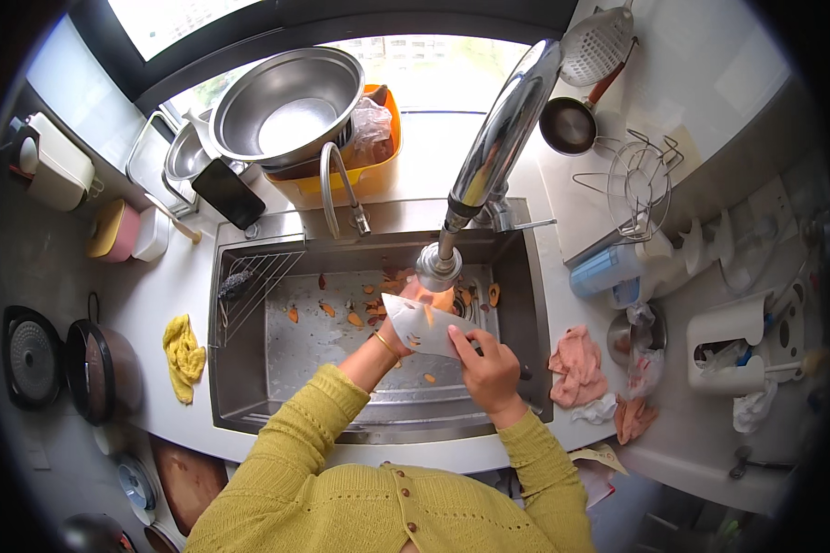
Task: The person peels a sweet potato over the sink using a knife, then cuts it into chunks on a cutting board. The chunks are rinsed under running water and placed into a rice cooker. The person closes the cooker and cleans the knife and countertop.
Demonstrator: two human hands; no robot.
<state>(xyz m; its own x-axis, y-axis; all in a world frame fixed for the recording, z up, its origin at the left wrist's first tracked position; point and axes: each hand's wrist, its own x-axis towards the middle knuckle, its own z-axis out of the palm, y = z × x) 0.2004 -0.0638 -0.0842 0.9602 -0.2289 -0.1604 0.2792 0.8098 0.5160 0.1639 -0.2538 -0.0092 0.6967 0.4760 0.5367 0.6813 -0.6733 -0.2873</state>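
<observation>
Over the steel sink [304, 373], my right hand [487, 366] grips a broad-bladed kitchen knife [422, 330] near its handle, the blade pointing left. Beneath the faucet head [439, 266], my left hand [401, 332], with a bangle at the wrist, is mostly hidden behind the blade. An orange-fleshed piece of a vegetable or fruit [441, 298] shows in that hand just beyond the blade's far edge. Orange and reddish-brown peelings [355, 319] lie scattered over the sink floor, several of them near the drain [465, 296].
A wire rack [263, 276] spans the sink's left corner. Behind the sink stand a phone [228, 193], a small curved tap [328, 180] and a steel bowl [287, 104] on an orange bin [380, 183]. A yellow cloth [183, 356] lies left, a pink cloth [576, 366] right.
</observation>
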